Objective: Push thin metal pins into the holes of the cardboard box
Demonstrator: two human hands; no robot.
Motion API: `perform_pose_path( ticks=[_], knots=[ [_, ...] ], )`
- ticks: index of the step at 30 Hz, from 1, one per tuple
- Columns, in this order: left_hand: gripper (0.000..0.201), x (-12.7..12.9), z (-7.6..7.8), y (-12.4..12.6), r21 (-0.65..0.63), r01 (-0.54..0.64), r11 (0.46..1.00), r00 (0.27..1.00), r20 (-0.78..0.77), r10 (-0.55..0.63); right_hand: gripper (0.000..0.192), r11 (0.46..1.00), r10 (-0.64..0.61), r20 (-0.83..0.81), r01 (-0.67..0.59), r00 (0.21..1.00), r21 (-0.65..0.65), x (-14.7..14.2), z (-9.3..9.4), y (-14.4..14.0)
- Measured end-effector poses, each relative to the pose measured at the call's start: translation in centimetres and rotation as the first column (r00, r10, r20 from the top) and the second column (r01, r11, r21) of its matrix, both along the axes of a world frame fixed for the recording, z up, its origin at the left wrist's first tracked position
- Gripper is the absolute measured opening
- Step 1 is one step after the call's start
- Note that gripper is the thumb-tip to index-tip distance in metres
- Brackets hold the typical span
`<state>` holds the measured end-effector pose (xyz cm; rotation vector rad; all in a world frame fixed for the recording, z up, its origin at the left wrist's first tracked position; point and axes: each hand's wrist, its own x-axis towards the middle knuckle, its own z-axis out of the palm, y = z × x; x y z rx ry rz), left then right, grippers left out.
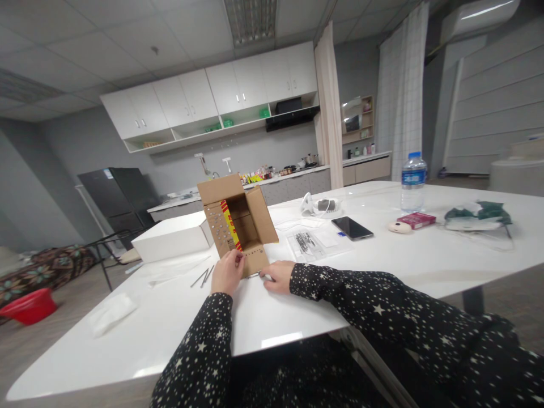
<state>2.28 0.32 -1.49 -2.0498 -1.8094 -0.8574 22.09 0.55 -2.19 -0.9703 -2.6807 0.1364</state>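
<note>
An open cardboard box (244,224) stands on the white table with its flaps out and yellow-and-red tape on one flap. Small silvery studs, perhaps screw heads, dot its left flap, and a row of small dark marks crosses the front flap. My left hand (228,271) is at the front flap's left edge, its fingers curled in a pinch; what they hold is too small to tell. Low at the flap's bottom right edge rests my right hand (278,276), fingers bent together beside a thin metal piece (253,275). Long thin metal rods (203,276) lie left of my left hand.
A white box (172,241) is at the left, with a crumpled tissue (113,313) nearer me. To the right are a plastic bag of dark pieces (312,243), a phone (352,228), a white cabled device (325,207), a red pack (416,220) and a water bottle (413,184).
</note>
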Motion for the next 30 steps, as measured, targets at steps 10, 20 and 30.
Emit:
perform_pose_path(
  ticks=[10, 20, 30],
  knots=[
    [0.019, 1.3, 0.0, -0.7, -0.192, 0.275, 0.942, 0.958, -0.028, -0.285, 0.037, 1.000, 0.000, 0.023, 0.000, 1.000, 0.000, 0.2, 0.6, -0.4],
    [0.015, 1.4, -0.2, -0.9, -0.211, 0.325, 0.922, 0.942, -0.014, -0.335, 0.037, 1.000, 0.019, 0.038, -0.018, 0.999, -0.011, 0.3, 1.3, -0.9],
    [0.015, 1.6, -0.1, -1.1, -0.229, 0.334, 0.914, 0.938, -0.011, -0.346, 0.036, 1.000, 0.025, 0.023, -0.025, 0.999, -0.012, 0.3, 1.0, -0.7]
  ],
)
